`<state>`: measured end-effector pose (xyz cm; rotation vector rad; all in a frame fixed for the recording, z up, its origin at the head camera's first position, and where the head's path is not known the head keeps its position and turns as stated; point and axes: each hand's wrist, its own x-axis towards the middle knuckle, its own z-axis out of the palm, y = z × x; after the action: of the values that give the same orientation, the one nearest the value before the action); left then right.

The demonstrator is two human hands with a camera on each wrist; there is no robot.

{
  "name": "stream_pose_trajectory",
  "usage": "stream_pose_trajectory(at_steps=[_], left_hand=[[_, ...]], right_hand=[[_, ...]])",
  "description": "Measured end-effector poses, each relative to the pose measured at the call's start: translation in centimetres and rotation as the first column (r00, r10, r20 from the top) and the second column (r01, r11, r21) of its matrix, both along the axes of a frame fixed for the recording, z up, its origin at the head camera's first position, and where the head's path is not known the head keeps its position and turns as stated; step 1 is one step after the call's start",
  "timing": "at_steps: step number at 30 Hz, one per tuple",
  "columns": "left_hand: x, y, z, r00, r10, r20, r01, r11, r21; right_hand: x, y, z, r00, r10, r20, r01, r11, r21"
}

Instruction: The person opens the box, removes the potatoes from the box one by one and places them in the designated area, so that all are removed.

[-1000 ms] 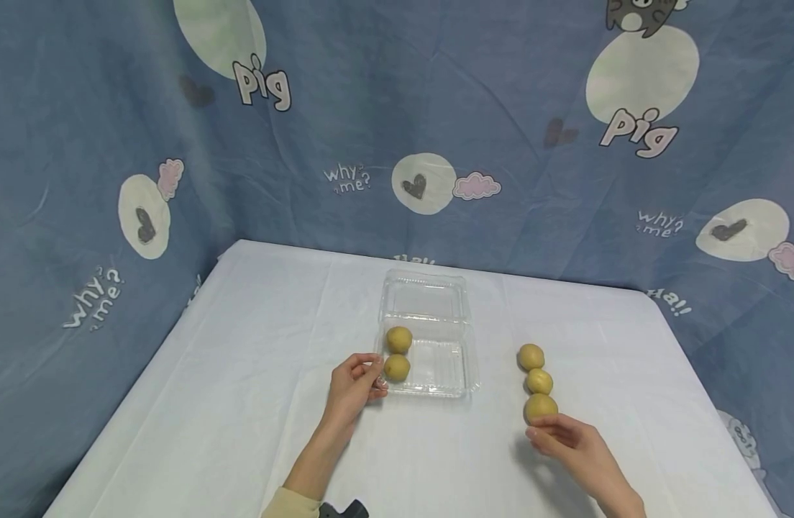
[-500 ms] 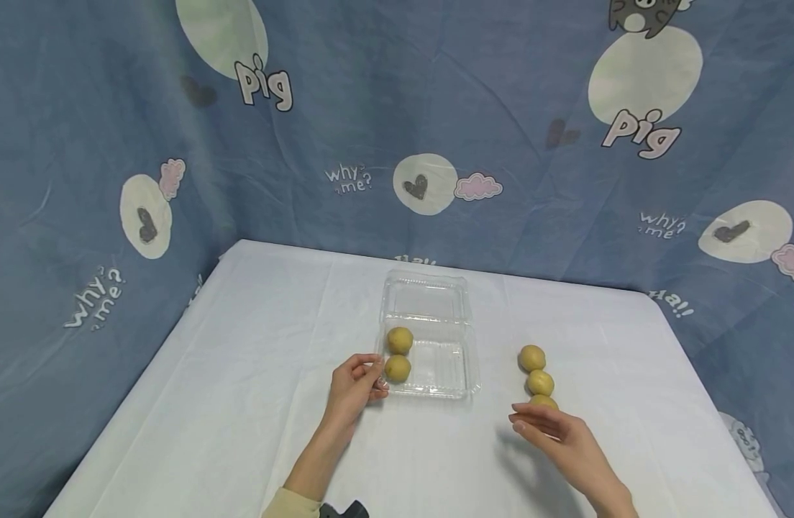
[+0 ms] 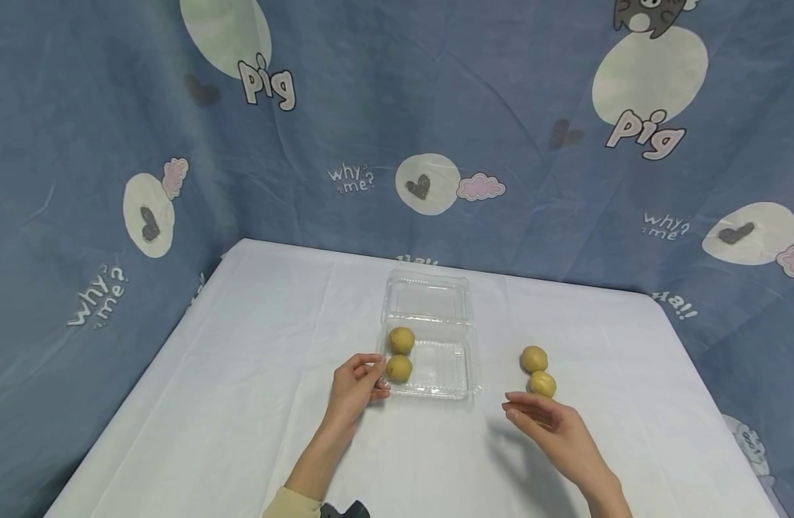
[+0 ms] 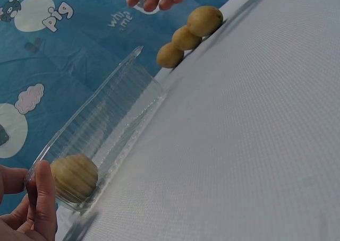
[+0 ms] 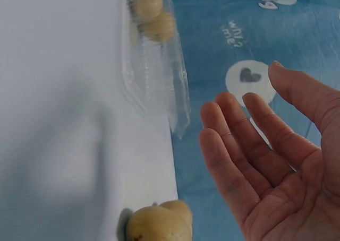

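Observation:
My left hand (image 3: 354, 388) pinches the near left edge of a clear plastic clamshell box (image 3: 438, 365), its lid (image 3: 426, 296) laid back. Inside, along the left wall, sit two round yellow-brown fruits, a far one (image 3: 401, 340) and a near one (image 3: 399, 368); their exact kind is unclear. My right hand (image 3: 561, 435) hovers over the table right of the box. Its palm holds nothing and its fingers are relaxed in the right wrist view. Beyond it, a line of similar fruits (image 3: 534, 359) lies on the cloth; the nearest fruit (image 4: 205, 21) is hidden by my hand in the head view.
A white cloth (image 3: 242, 403) covers the table. Behind and along the sides hangs a blue printed curtain (image 3: 345, 122). A dark object (image 3: 347, 510) shows at my left wrist, at the bottom edge.
My right hand has moved left and slightly away from me, and it now hides the nearest loose fruit. My left hand stays at the box edge.

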<state>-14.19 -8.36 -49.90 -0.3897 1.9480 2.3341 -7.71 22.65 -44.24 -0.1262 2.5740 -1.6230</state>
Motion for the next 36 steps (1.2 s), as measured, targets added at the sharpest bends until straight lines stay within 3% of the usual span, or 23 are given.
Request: stream_pose_trajectory(at_steps=[20,36], left_hand=[[0.1,0.0,0.0,1.000,-0.015,-0.017,0.015,1.000,0.020],[0.0,-0.1,-0.1,1.000,-0.015,-0.007,0.015,1.000,0.005]], right_hand=[[-1.9,-1.5,0.1,0.992,0.071,-0.107,-0.072,0.997,-0.009],[-3.2,-3.5,0.5,0.990,0.097,-0.107,-0.098,0.995,-0.007]])
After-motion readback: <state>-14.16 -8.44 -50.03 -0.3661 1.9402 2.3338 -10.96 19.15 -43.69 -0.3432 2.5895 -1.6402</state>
